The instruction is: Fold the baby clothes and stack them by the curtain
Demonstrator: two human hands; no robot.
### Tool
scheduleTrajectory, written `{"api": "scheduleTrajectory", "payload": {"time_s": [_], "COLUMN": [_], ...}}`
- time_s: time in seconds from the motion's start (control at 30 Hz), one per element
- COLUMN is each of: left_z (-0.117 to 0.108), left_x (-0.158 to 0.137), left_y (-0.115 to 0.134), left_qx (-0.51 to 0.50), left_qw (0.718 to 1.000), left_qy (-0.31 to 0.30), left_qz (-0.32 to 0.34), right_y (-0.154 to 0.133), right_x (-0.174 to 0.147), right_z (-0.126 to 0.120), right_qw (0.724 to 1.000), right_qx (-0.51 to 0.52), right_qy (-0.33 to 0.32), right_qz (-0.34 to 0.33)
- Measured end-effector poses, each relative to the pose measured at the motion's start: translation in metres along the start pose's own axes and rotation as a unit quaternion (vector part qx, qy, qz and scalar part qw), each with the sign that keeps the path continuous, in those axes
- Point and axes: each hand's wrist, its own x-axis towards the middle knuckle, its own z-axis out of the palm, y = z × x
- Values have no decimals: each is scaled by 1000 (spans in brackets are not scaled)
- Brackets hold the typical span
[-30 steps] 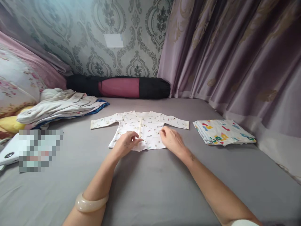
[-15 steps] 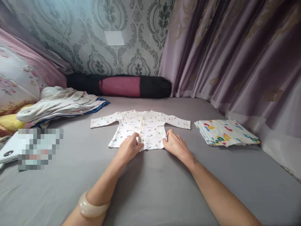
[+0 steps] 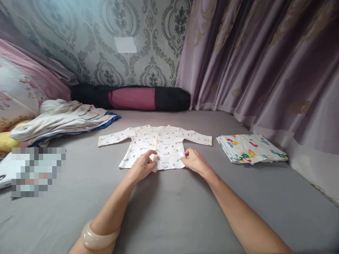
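A small white long-sleeved baby shirt with a tiny scattered print lies spread flat on the grey bed sheet, its sleeves stretched out to both sides. At the lower end of its button placket, my left hand has thumb and index finger curled onto the cloth. The fabric bunches slightly there. My right hand grips the shirt's lower right side edge between thumb and fingers. A pale bangle circles my left forearm.
A folded white cloth with colourful shapes lies to the right. Left are crumpled clothes, a partly pixelated white object and a floral pillow. A black and maroon bolster rests by the wall; a purple curtain hangs right.
The view has shifted slightly, so everything sits a little further left. My right fingers have closed in on the shirt's side edge. My left hand stays at the placket's lower end.
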Motion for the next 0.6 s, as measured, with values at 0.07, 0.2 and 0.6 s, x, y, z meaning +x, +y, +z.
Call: {"api": "scheduleTrajectory", "payload": {"time_s": [0.07,0.2,0.6], "left_z": [0,0,0], "left_x": [0,-1,2], "left_y": [1,2,-1], "left_qx": [-6,-19,-54], "left_qw": [1000,999,998], "left_qy": [-8,-21,1], "left_qz": [-11,-32,-35], "right_y": [1,-1,1], "right_x": [0,-3,6], "right_z": [0,0,5], "right_qw": [1000,1000,994], "right_qx": [-14,-23,103], "right_qy": [14,20,32], "right_qz": [10,3,4]}}
